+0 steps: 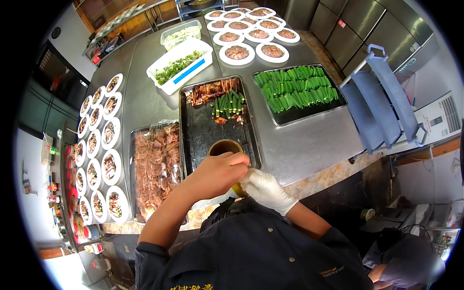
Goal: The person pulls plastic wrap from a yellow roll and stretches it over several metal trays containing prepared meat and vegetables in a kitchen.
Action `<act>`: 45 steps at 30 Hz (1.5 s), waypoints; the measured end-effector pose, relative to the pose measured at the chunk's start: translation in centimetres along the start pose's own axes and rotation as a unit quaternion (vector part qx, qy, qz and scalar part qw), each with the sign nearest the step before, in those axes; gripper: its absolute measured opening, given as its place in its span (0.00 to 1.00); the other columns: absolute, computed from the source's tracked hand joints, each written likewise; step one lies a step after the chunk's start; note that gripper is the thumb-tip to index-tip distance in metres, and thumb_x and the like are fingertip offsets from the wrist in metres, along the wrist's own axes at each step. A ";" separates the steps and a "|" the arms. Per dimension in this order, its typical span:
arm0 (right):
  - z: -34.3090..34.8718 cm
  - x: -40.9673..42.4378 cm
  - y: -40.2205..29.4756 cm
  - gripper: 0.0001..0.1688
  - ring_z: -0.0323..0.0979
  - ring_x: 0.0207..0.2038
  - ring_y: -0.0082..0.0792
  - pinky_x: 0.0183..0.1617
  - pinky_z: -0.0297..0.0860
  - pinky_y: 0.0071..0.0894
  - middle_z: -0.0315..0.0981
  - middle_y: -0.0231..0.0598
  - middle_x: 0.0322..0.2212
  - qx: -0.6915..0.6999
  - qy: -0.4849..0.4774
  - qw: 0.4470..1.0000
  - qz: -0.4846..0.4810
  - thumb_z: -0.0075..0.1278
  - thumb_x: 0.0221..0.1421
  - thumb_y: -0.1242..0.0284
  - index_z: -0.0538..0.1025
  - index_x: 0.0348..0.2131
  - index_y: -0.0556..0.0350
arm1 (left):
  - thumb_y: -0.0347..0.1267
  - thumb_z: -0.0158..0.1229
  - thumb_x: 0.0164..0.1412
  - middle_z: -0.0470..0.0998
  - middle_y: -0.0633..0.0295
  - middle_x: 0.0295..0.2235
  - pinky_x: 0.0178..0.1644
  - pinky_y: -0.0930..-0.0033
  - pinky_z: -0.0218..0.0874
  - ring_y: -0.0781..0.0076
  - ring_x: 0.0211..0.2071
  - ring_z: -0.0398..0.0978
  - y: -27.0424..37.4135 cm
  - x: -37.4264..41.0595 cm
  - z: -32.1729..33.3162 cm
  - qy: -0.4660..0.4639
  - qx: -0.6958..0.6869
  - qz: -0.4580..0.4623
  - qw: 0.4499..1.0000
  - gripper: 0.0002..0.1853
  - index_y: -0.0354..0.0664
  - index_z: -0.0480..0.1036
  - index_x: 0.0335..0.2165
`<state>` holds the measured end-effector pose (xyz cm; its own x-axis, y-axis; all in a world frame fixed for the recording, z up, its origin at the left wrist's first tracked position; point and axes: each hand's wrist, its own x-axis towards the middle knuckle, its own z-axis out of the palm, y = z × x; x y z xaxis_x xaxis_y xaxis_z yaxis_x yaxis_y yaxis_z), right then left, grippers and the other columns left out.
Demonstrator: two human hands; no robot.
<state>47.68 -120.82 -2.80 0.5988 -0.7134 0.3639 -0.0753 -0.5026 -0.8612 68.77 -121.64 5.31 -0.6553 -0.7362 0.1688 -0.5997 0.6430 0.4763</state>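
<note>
My bare left hand point(221, 172) and my right hand point(266, 188), in a white glove, meet above the near edge of a dark metal tray point(195, 137). The left fingers are bent and touch the gloved fingers; whether they pinch the glove or something small is hidden. Just beyond the left hand is a round yellow-brown container point(225, 145), partly covered by it. Farther up the same tray lie a row of browned meat slices point(214, 92), cut green stalks point(229, 104) and a few reddish scraps point(220, 120).
Left of the tray is film-covered sliced meat point(156, 163), then filled white plates point(109, 166). Green stalks fill a tray point(277, 121) at right. Beyond are a white tub point(203, 63) of leaves and plated meat point(236, 53). A blue-grey cart point(388, 101) stands right; another person point(406, 257) is lower right.
</note>
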 end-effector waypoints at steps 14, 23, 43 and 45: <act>0.3 -1.7 3.3 0.11 0.76 0.35 0.45 0.44 0.72 0.41 0.75 0.40 0.30 -0.080 0.022 0.996 -0.016 0.59 0.52 0.77 0.76 0.38 0.55 | 0.26 0.53 0.61 0.74 0.60 0.41 0.41 0.58 0.70 0.54 0.39 0.76 0.8 1.3 1.1 0.040 -0.009 -0.104 0.994 0.04 0.37 0.71 0.35; -0.7 -2.2 4.1 0.05 0.76 0.35 0.46 0.42 0.73 0.41 0.75 0.40 0.32 -0.126 -0.033 0.990 0.048 0.57 0.54 0.77 0.77 0.34 0.53 | 0.26 0.54 0.60 0.74 0.62 0.41 0.40 0.59 0.71 0.58 0.38 0.77 1.8 2.9 1.7 0.042 0.004 -0.096 0.994 0.04 0.39 0.72 0.34; -0.8 -5.8 3.7 0.08 0.75 0.40 0.50 0.45 0.71 0.43 0.74 0.45 0.35 -0.079 -0.041 0.992 0.087 0.59 0.51 0.78 0.78 0.34 0.57 | 0.26 0.57 0.61 0.75 0.61 0.41 0.39 0.60 0.71 0.55 0.37 0.77 4.6 2.7 1.7 0.014 -0.046 -0.087 0.995 0.03 0.38 0.72 0.34; -0.9 -5.8 3.6 0.06 0.75 0.39 0.51 0.44 0.72 0.44 0.73 0.45 0.35 -0.113 -0.029 0.992 0.040 0.59 0.52 0.77 0.77 0.33 0.57 | 0.26 0.57 0.60 0.75 0.61 0.41 0.38 0.60 0.71 0.55 0.37 0.77 4.8 2.5 1.8 0.019 -0.050 -0.091 0.994 0.03 0.38 0.72 0.34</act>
<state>43.16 -118.95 -7.70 0.6276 -0.7297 0.2714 -0.2973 -0.5468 -0.7827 63.42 -120.06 6.48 -0.5209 -0.8472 0.1042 -0.6567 0.4758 0.5851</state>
